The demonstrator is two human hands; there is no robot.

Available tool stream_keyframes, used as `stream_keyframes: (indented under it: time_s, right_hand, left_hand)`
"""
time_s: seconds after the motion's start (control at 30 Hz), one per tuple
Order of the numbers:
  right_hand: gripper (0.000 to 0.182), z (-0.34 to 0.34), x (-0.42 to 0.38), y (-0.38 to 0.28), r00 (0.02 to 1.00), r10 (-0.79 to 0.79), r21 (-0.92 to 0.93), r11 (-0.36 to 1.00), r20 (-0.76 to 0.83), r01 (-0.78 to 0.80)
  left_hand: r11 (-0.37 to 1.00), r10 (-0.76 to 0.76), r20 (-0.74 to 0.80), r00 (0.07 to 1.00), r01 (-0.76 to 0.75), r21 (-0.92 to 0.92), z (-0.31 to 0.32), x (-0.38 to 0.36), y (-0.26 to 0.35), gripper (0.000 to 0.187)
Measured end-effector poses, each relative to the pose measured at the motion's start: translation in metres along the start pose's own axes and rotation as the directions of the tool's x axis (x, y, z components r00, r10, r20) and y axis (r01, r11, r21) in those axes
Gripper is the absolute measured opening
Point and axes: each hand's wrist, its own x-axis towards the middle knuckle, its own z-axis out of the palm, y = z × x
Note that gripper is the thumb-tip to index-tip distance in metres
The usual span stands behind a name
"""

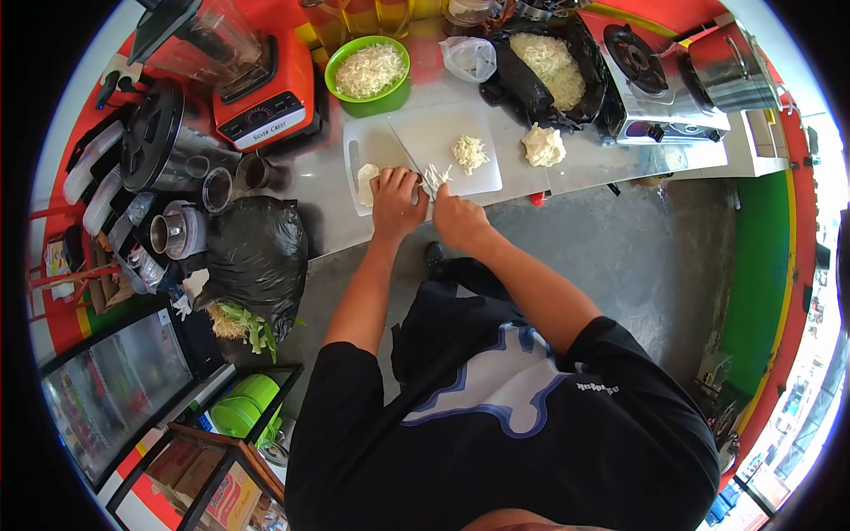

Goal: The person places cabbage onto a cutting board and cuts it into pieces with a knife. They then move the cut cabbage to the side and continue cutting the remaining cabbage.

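Observation:
On the white cutting board, my left hand presses down with curled fingers on a pale, cabbage-like vegetable piece; part of it shows left of the fingers. My right hand is closed around the handle of a knife, the handle being mostly hidden. Its long blade points up and left across the board, beside my left fingertips. Fresh pale shreds lie against the blade. A small heap of shreds sits farther right on the board.
A green bowl of shreds stands behind the board, and a black bag of shreds is behind right. A pale vegetable chunk lies right of the board. Nearby are a red blender, a gas stove and a black plastic bag.

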Motion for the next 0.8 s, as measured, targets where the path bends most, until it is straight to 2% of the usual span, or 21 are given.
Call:
stream_keyframes:
  time_s: [0.17, 0.37, 0.6, 0.7, 0.8]
  right_hand:
    - [0.023, 0.015, -0.010, -0.003, 0.998, 0.060, 0.021, 0.998, -0.002, -0.060]
    - [0.025, -0.001, 0.008, 0.001, 1.000, -0.020, 0.002, 1.000, -0.002, 0.020]
    - [0.024, 0.016, -0.009, 0.004, 1.000, 0.022, -0.018, 1.000, 0.006, -0.022]
    - [0.027, 0.017, 0.006, 0.003, 0.998, 0.040, 0.026, 0.999, -0.041, -0.039]
    - [0.028, 0.008, 0.013, 0.001, 0.996, -0.019, 0.023, 0.999, -0.087, 0.021]
  left_hand:
    - [1.000, -0.014, -0.005, 1.000, 0.014, -0.023, -0.002, 0.001, 0.002, 0.015]
    - [1.000, 0.001, -0.048, 0.999, -0.001, -0.009, -0.001, 0.002, 0.002, 0.011]
    - [0.998, -0.045, -0.018, 0.999, 0.044, -0.036, -0.001, 0.003, 0.002, 0.009]
    - [0.999, -0.035, -0.015, 0.999, 0.035, -0.039, -0.003, 0.004, 0.002, 0.010]
    - [0.999, -0.023, -0.047, 0.999, 0.021, -0.042, -0.002, 0.003, 0.002, 0.010]
